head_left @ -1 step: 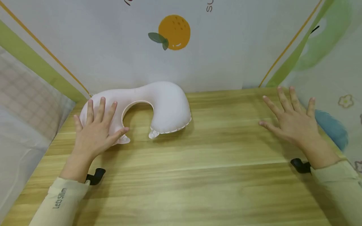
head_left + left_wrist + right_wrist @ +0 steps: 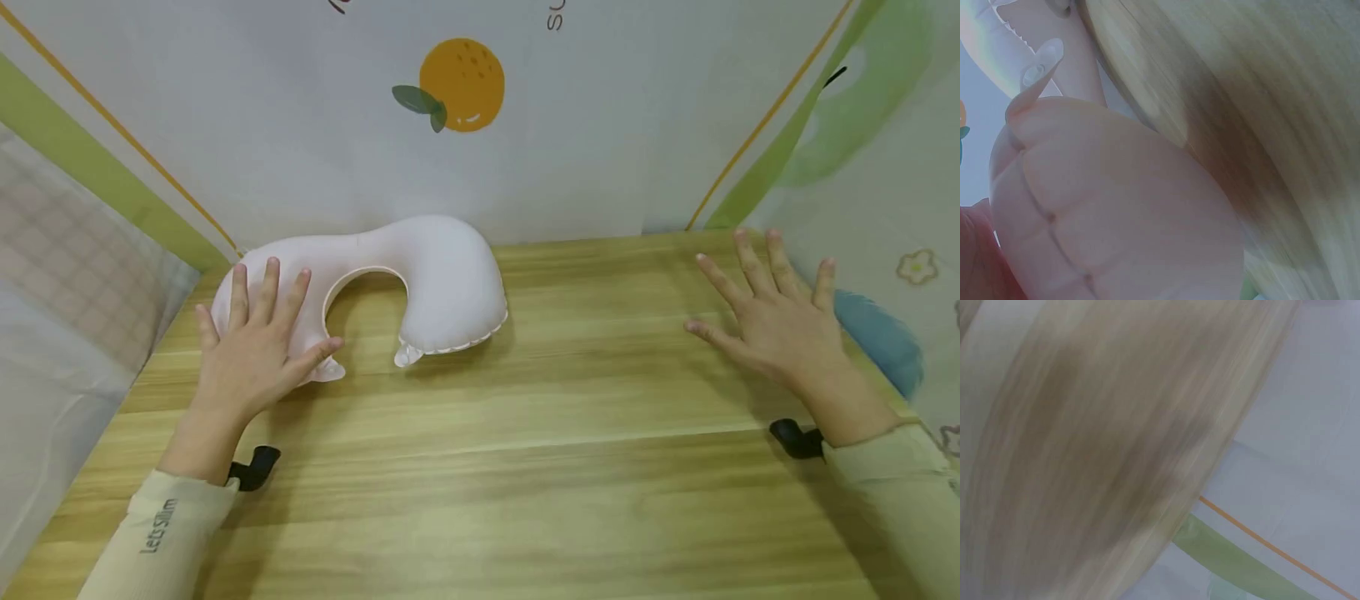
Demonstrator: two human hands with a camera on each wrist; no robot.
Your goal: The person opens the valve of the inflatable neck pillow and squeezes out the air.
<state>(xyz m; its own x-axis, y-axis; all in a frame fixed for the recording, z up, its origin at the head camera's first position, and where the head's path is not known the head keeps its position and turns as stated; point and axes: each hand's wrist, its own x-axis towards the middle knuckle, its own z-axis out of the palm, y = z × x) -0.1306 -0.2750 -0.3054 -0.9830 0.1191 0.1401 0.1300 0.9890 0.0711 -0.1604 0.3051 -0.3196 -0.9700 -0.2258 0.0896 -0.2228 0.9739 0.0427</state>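
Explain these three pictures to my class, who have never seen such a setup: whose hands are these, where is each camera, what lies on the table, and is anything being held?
There is no machine here: a person works with two bare hands. The big picture comes from a camera worn on the head, looking down at a wooden table. The two blurry close-ups come from cameras strapped to each wrist; small black mounts show beside the sleeves.

On the table lies one thing: a pale pink U-shaped neck pillow, its opening facing the person. The left hand rests flat on the pillow's left arm, fingers straight, pressing rather than gripping. The left wrist view shows the palm close up, with the pillow's scalloped edge beyond it.

The right hand is spread open over the table's right side, holding nothing; whether it touches the wood cannot be told. Its wrist view shows only blurred table and the printed backdrop.
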